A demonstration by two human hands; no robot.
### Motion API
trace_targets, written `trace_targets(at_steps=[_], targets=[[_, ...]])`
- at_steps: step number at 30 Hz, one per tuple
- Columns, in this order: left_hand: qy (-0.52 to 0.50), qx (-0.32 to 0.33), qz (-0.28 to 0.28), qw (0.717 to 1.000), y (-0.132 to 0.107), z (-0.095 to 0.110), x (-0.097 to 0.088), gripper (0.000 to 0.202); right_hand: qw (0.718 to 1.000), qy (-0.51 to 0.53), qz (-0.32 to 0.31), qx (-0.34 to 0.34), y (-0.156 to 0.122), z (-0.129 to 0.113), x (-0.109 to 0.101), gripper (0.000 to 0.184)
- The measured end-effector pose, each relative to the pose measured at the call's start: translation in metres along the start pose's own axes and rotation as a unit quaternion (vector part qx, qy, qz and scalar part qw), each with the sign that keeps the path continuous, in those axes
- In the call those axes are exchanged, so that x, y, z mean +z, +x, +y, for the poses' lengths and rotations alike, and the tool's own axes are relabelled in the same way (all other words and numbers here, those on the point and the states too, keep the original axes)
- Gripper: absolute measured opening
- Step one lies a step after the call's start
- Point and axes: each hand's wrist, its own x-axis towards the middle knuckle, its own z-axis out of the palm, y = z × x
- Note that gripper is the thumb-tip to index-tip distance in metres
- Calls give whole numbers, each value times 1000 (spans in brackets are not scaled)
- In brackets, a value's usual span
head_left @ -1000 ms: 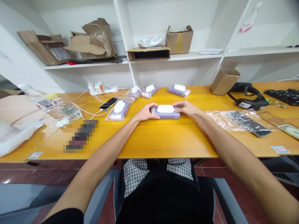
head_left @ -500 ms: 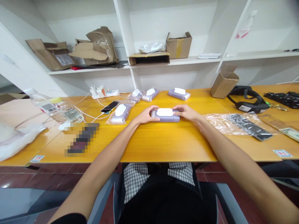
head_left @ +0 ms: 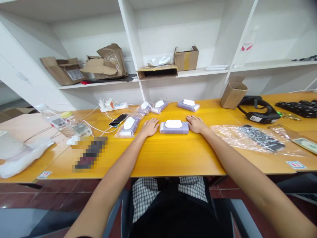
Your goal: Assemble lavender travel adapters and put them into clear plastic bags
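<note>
A lilac wet wipes pack (head_left: 174,130) with a white lid lies on the table in front of me. To its left, my left hand (head_left: 149,127) rests flat on the wood, fingers stretched out and holding nothing. My right hand (head_left: 195,124) lies palm down by the pack's right end, its fingers extended; whether a fingertip touches the pack I cannot tell. Further back is another lilac pack (head_left: 188,104). Clear film covers several similar packs to the left, including the nearest wrapped pack (head_left: 128,127).
A phone (head_left: 119,120) with white cables and a power strip (head_left: 112,105) are at the left, near plastic bottles (head_left: 74,125). On the right are a plastic-wrapped black item (head_left: 262,137), a black headset (head_left: 260,110) and a cardboard box (head_left: 233,94). Shelves behind hold more boxes (head_left: 186,59).
Both hands have let go of the wet wipes pack and spread flat on the table, the left one shifting leftward. The pack stays in place. The camera view has tilted slightly upward.
</note>
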Motion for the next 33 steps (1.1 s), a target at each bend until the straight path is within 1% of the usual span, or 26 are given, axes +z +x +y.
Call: trace_targets(at_steps=[4,10,17,26,29,33], targets=[[14,-12,-33,999,0,5,-2,62,999,-32,-34,8,0,-5,1,62],[18,-23,-69,997,7,4,0,69,999,-19,-47,9,0,-4,-3,65],[12,-23,-70,997,14,0,3,68,999,-2,-45,12,1,-5,-5,65],[19,-52,-92,994,23,3,2,72,995,-18,-92,29,4,-7,-12,68],[26,-67,-94,993,28,3,0,72,995,10,-87,38,7,-8,-10,67],[31,-63,-94,993,28,5,-4,70,993,74,-58,68,14,-7,-10,64]])
